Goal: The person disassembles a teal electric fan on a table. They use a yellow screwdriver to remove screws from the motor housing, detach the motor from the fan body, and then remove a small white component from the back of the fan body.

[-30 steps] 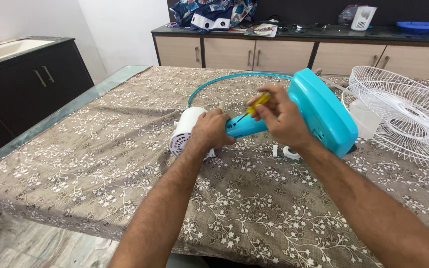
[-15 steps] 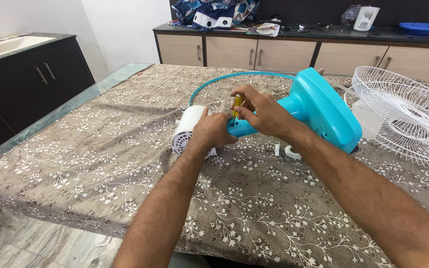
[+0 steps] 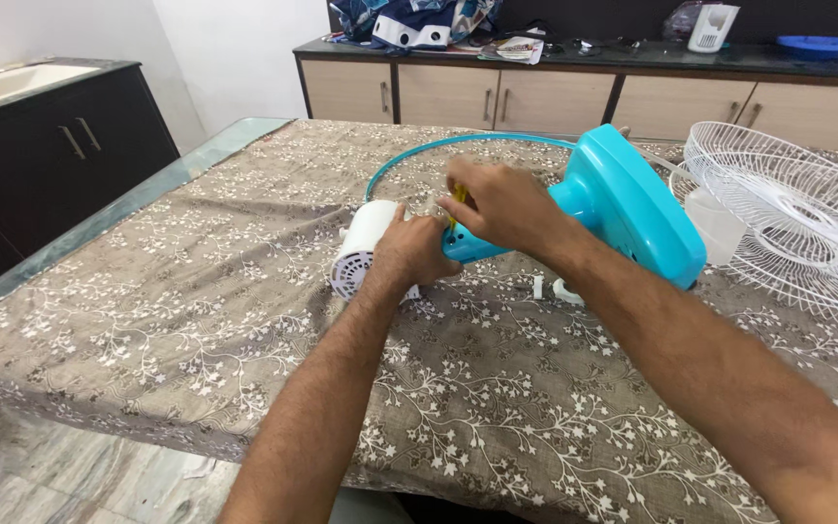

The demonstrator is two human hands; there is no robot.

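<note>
A turquoise fan stand (image 3: 632, 209) lies on its side on the cloth-covered table (image 3: 196, 320), joined at its neck to a white motor housing (image 3: 359, 250). My left hand (image 3: 415, 250) grips the joint between housing and neck. My right hand (image 3: 499, 206) is closed around a yellow-handled screwdriver (image 3: 459, 197), held upright over the neck; my fingers hide most of the handle and all of the tip.
A white wire fan guard (image 3: 797, 223) lies at the right. A turquoise ring (image 3: 409, 155) curves behind the stand. Small white parts (image 3: 564, 289) rest beside it. Behind stands a cabinet counter (image 3: 574, 87) with clothes and a blue bowl; a dark sink cabinet (image 3: 41, 146) is left.
My right hand has swung the screwdriver from a slanted hold to upright and lowered it onto the neck. My left hand has stayed on the joint.
</note>
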